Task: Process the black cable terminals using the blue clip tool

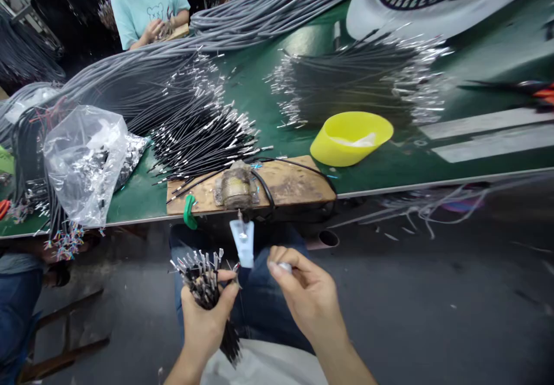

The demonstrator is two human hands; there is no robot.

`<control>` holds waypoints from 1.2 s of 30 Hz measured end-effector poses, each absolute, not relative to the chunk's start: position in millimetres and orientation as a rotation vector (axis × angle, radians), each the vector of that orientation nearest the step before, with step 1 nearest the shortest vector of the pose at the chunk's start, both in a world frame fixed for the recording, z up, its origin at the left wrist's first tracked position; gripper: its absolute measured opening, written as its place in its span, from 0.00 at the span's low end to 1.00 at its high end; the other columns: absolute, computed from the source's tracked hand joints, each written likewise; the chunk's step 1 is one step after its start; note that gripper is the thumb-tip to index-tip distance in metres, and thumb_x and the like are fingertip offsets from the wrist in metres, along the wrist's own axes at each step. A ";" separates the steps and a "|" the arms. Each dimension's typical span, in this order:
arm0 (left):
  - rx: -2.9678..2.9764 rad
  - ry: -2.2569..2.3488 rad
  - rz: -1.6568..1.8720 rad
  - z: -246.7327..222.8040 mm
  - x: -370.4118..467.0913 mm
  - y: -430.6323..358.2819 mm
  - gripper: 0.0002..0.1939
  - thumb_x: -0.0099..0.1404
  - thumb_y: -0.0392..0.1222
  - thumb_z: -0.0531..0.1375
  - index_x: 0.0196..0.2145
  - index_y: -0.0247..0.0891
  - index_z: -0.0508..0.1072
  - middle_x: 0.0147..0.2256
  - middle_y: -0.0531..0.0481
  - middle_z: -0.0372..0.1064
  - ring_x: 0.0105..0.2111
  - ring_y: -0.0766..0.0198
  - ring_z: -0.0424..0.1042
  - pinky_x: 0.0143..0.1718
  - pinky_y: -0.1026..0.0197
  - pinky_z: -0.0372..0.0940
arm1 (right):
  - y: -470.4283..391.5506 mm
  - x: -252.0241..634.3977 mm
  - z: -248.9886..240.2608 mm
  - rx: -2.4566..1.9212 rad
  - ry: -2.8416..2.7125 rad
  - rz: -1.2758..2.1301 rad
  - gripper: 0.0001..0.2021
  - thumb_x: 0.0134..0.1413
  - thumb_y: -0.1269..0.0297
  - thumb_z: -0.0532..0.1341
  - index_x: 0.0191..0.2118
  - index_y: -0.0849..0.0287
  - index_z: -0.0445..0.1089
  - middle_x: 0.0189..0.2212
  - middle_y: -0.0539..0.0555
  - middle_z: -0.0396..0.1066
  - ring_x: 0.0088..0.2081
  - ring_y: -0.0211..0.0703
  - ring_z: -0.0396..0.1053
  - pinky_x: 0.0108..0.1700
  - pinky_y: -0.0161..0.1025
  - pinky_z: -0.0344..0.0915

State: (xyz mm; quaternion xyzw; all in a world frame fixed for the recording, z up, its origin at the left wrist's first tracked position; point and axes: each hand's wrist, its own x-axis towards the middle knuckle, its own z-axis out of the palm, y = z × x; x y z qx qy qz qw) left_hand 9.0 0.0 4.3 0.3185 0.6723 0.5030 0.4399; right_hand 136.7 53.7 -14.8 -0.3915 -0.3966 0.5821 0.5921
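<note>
My left hand (203,321) is wrapped around a bundle of short black cables (208,290) with silvery stripped ends. Its thumb and forefinger pinch one cable end apart from the others. To the right, my right hand (314,301) has its fingers curled and closed; a small whitish spot shows at the fingertips, too little to name. Between and above both hands, a small motor (237,187) is fixed on a wooden board (289,183) at the table's edge. A light blue, flared piece (243,243) hangs from its shaft, touched by neither hand.
Piles of black cables (208,142) and grey cables (268,10) cover the green table (255,85). A yellow cup (350,139), a clear plastic bag (86,165), a green clamp handle (189,212) and a fan (415,4) are around. Across the table, a person (149,10) handles small parts.
</note>
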 end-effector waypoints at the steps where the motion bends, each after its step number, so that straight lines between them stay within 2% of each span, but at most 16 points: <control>1: 0.794 1.674 1.238 3.6 8.7 -0.8 0.06 0.51 0.40 0.66 0.26 0.35 0.80 0.22 0.49 0.73 0.22 0.64 0.70 0.27 0.63 0.66 | 51.4 136.1 -11.6 -0.893 -0.997 1.304 0.15 0.49 0.58 0.65 0.19 0.58 0.62 0.18 0.47 0.56 0.22 0.36 0.55 0.22 0.33 0.56; 3: 0.810 1.669 1.219 2.8 8.5 -2.5 0.05 0.51 0.39 0.65 0.22 0.35 0.79 0.25 0.47 0.75 0.29 0.59 0.74 0.35 0.61 0.67 | 48.1 134.0 -5.9 -0.850 -1.134 1.260 0.12 0.49 0.59 0.65 0.22 0.58 0.66 0.18 0.49 0.60 0.22 0.38 0.59 0.22 0.34 0.58; 5: 0.830 1.659 1.192 3.0 8.6 -4.8 0.05 0.52 0.38 0.64 0.22 0.35 0.79 0.27 0.47 0.76 0.31 0.58 0.74 0.38 0.60 0.67 | 45.9 132.0 -3.3 -0.832 -1.204 1.258 0.11 0.50 0.58 0.64 0.24 0.59 0.68 0.20 0.51 0.64 0.22 0.39 0.62 0.23 0.34 0.60; 9: 0.854 1.641 1.111 4.5 10.3 -9.6 0.06 0.53 0.38 0.63 0.24 0.34 0.80 0.25 0.46 0.76 0.28 0.58 0.73 0.34 0.60 0.67 | 42.4 128.9 -6.7 -0.896 -1.152 1.314 0.12 0.52 0.56 0.62 0.26 0.59 0.68 0.21 0.51 0.65 0.23 0.38 0.63 0.24 0.32 0.62; 14: 0.870 1.623 1.088 7.2 14.7 -11.6 0.05 0.52 0.37 0.63 0.23 0.35 0.80 0.25 0.47 0.76 0.28 0.59 0.73 0.33 0.61 0.67 | 40.8 125.3 -7.8 -0.937 -1.109 1.399 0.15 0.49 0.52 0.63 0.23 0.58 0.66 0.20 0.48 0.62 0.22 0.36 0.60 0.22 0.31 0.60; 16: 0.869 1.596 1.087 7.1 15.7 -12.3 0.05 0.51 0.36 0.63 0.21 0.34 0.79 0.23 0.48 0.74 0.25 0.61 0.71 0.30 0.63 0.66 | 42.0 125.4 -6.4 -0.931 -1.161 1.388 0.15 0.46 0.52 0.65 0.22 0.58 0.67 0.19 0.48 0.61 0.21 0.36 0.59 0.22 0.32 0.59; 20: 0.797 1.572 1.099 0.8 15.5 -17.0 0.08 0.50 0.38 0.64 0.18 0.32 0.74 0.17 0.52 0.67 0.18 0.67 0.65 0.20 0.66 0.60 | 43.6 127.8 -4.9 -0.838 -1.400 1.325 0.10 0.51 0.61 0.63 0.23 0.59 0.70 0.21 0.50 0.64 0.25 0.38 0.62 0.26 0.35 0.60; 22: 0.734 1.591 1.142 -5.0 15.7 -20.3 0.07 0.49 0.39 0.65 0.23 0.32 0.75 0.20 0.51 0.69 0.22 0.65 0.67 0.24 0.65 0.63 | 42.2 127.6 -4.6 -0.850 -1.435 1.205 0.12 0.54 0.66 0.60 0.21 0.59 0.67 0.20 0.50 0.63 0.24 0.38 0.61 0.26 0.35 0.59; 24: 0.668 1.597 1.187 -10.6 16.9 -23.0 0.10 0.50 0.42 0.65 0.29 0.32 0.75 0.21 0.51 0.69 0.23 0.66 0.67 0.25 0.65 0.63 | 39.2 125.2 -4.0 -0.903 -1.430 1.039 0.13 0.53 0.71 0.59 0.19 0.59 0.63 0.18 0.48 0.59 0.24 0.38 0.59 0.25 0.35 0.56; 26: 0.611 1.572 1.212 -14.5 18.8 -24.3 0.12 0.53 0.45 0.64 0.30 0.32 0.73 0.17 0.55 0.62 0.18 0.70 0.61 0.20 0.67 0.59 | 35.3 121.3 -3.1 -0.943 -1.427 0.888 0.13 0.52 0.75 0.57 0.19 0.59 0.61 0.18 0.48 0.58 0.24 0.38 0.57 0.25 0.35 0.55; 29: 0.553 1.500 1.228 -15.7 21.2 -23.1 0.15 0.55 0.50 0.63 0.28 0.33 0.70 0.14 0.60 0.53 0.15 0.75 0.53 0.16 0.69 0.51 | 30.3 115.8 -3.8 -0.936 -1.381 0.794 0.11 0.52 0.78 0.56 0.23 0.58 0.65 0.20 0.48 0.60 0.25 0.38 0.58 0.27 0.36 0.57; 32: 0.516 1.412 1.237 -13.3 20.9 -19.1 0.18 0.53 0.54 0.63 0.27 0.34 0.67 0.15 0.61 0.50 0.15 0.76 0.51 0.16 0.69 0.51 | 28.7 114.3 -11.6 -0.878 -1.280 1.016 0.09 0.54 0.74 0.57 0.25 0.59 0.69 0.22 0.50 0.64 0.26 0.39 0.62 0.27 0.36 0.59; 36: 0.488 1.339 1.219 -10.9 18.1 -14.0 0.20 0.52 0.56 0.64 0.26 0.35 0.66 0.16 0.59 0.54 0.14 0.77 0.50 0.15 0.70 0.50 | 31.2 118.4 -26.4 -0.779 -1.110 1.465 0.11 0.59 0.62 0.55 0.30 0.58 0.73 0.25 0.52 0.66 0.27 0.39 0.64 0.29 0.36 0.61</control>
